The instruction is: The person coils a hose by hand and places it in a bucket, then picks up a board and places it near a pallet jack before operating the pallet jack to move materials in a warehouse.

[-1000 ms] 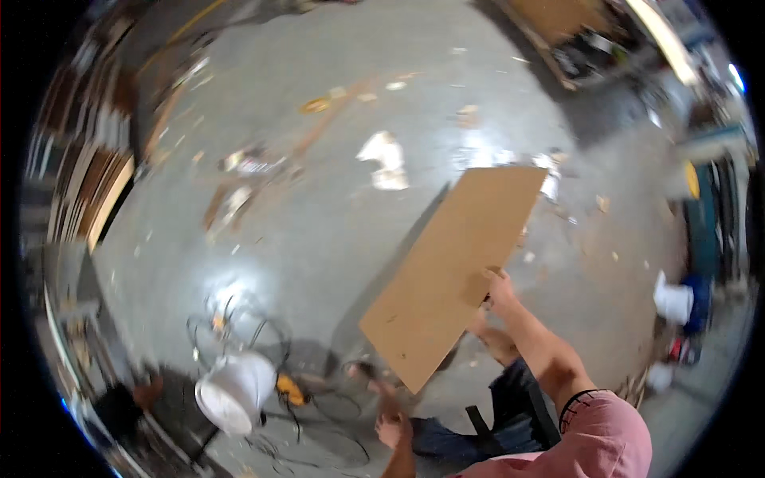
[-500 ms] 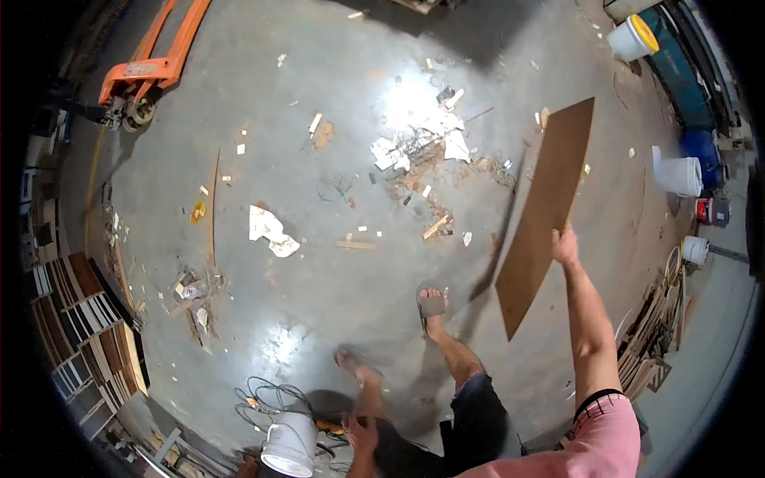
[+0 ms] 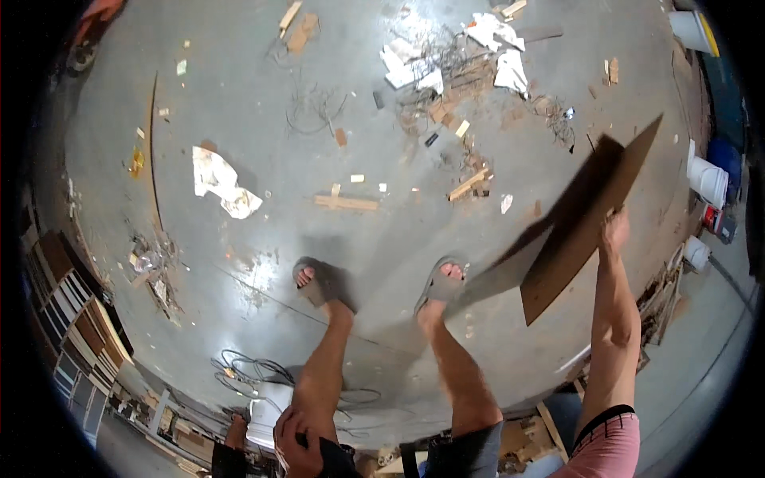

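Observation:
My right hand (image 3: 613,231) is closed on the edge of a thin, flat brown board (image 3: 586,215), its arm reaching out to the right. The board hangs tilted above the floor, its far end up to the right and a dark shadow beside it. Low in the picture, my left hand (image 3: 296,448) hangs by my left thigh, next to the dark shorts. Its fingers are loosely bent, with a dark gap between thumb and fingers, and nothing shows in it.
White paper scraps (image 3: 414,64), wire and wood bits litter the floor ahead. A crumpled white sheet (image 3: 223,183) and a wood strip (image 3: 347,203) lie nearer. White buckets (image 3: 708,179) line the right side. Cables (image 3: 251,370) and a white bucket (image 3: 267,414) are at lower left, near stacked boards (image 3: 76,319).
I have stepped forward, and my left foot is now level with the right. The board has moved right and turned in my right hand. The floor litter appears closer.

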Available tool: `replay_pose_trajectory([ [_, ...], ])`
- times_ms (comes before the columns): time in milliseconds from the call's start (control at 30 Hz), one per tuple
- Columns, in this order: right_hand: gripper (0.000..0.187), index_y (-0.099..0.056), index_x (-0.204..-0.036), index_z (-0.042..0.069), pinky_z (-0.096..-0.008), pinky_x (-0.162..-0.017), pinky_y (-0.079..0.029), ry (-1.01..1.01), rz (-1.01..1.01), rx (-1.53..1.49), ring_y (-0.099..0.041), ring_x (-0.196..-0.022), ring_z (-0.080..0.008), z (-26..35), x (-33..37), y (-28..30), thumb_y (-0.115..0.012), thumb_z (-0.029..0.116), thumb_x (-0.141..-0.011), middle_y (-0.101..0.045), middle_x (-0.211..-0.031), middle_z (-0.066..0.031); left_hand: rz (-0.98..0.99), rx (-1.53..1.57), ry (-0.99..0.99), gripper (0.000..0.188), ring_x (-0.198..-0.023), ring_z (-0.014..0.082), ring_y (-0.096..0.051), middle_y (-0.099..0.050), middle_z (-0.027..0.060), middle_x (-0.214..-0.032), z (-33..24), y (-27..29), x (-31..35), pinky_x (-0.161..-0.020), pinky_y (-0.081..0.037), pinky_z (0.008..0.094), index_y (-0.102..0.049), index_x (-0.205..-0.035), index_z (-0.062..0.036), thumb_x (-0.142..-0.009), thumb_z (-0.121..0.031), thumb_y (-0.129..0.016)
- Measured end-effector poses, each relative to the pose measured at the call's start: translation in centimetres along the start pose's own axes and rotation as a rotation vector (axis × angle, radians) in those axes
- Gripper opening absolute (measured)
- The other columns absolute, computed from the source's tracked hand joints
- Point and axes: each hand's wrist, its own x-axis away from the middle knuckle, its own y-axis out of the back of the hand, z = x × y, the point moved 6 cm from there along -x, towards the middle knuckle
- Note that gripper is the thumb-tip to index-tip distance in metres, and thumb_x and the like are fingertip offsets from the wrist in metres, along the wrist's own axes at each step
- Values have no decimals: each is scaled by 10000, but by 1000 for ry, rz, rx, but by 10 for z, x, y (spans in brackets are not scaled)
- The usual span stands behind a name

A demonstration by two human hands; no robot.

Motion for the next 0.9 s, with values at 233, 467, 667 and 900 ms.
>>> replay_pose_trajectory([
  [233,236,-635,-1069,73,-450,-733,-511,182,-62,-282,-643,-847,-401,179,24,109,-614,208,-876,-671,-898,-195,-51,94,-17,286,-1053,336,-583,-607,183,-1172,31,5,-6,-872,-515,390,-636,-1124,2,-886,-155,-657],
  [467,199,-657,-1043,91,-471,-773,-520,355,34,-437,-655,-883,-384,436,108,210,-623,153,-857,-686,-935,-168,10,242,184,255,-1060,404,-563,-598,152,-1197,79,10,9,-916,-451,501,-676,-979,-63,-763,-196,-692],
  [667,251,-645,-1105,119,-478,-724,-521,635,13,-565,-646,-832,-395,626,246,283,-593,165,-864,-673,-978,-177,-177,448,82,192,-1048,385,-567,-625,115,-1148,116,10,22,-891,-454,499,-645,-899,-110,-723,-165,-698],
  [900,336,-538,-1190,103,-524,-753,-530,1047,336,-543,-651,-840,-419,839,487,370,-547,121,-855,-625,-1043,-191,-208,463,285,210,-970,318,-617,-671,61,-978,132,37,34,-821,-502,454,-688,-884,-189,-686,-255,-710],
])
